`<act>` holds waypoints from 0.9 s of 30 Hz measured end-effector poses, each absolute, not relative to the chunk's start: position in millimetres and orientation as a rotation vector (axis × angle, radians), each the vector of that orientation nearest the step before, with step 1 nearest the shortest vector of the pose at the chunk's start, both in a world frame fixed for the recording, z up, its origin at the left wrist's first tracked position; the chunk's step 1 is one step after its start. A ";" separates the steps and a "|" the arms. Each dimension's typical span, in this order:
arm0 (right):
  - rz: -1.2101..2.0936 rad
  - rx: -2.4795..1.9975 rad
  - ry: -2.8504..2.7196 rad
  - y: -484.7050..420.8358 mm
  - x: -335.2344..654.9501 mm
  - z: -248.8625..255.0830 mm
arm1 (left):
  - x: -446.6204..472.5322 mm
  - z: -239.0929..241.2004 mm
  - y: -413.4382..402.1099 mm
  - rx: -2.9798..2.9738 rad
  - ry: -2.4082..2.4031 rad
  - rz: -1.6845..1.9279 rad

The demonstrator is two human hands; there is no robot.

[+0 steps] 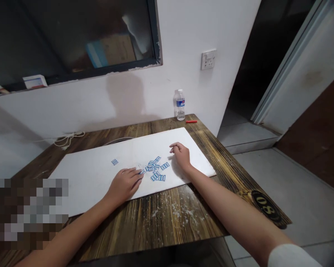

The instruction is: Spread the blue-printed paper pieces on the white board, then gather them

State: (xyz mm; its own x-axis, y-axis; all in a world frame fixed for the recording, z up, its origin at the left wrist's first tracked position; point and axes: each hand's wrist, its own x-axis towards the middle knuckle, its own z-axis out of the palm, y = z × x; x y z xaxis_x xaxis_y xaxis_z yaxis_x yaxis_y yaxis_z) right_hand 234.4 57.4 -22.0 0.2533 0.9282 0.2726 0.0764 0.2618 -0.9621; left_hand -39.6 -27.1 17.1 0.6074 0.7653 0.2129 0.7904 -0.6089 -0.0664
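Observation:
A loose pile of small white pieces with blue stripes (153, 165) lies on a white board (94, 178). My left hand (125, 182) rests palm down on the board at the pile's left side, fingers stretched out. Its fingertips touch a small blue-marked piece (141, 172) at the edge of the pile. To the right of the pile, my right hand (180, 155) hovers over the board with loosely bent fingers, slightly apart. Nothing shows in it. A separate group of striped pieces (115, 162) sits farther left on the board.
The board lies on a dark wooden table (167, 218) with white crumbs near its front edge. At the back stand a water bottle (180, 105) and a red pen (191, 121). A white cable (68, 139) is coiled at the back left. A round number plate (265, 204) is at the right.

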 end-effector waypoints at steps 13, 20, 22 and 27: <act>0.820 -1.151 -1.161 57.8 233.7 -24.0 | -71.6 3.1 26.9 -2.349 -2.031 0.017; 0.798 -1.151 -1.171 59.1 234.3 -25.1 | -8.2 18.6 4.1 -3.069 -1.258 0.024; 0.788 -1.149 -1.179 59.2 234.6 -25.3 | 3.7 22.5 -4.8 -3.118 -1.151 -0.008; 0.818 -1.144 -1.156 59.4 234.5 -25.8 | -9.6 23.4 -8.3 -2.778 -1.519 -0.133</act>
State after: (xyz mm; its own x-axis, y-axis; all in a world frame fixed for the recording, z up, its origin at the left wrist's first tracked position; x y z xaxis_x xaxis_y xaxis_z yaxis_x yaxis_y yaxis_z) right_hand 234.5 59.4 -25.8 0.2452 0.9331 0.2630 0.0626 0.2555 -0.9648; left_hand -9.6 -8.3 23.4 0.5372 0.8413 0.0605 0.8389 -0.5404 0.0646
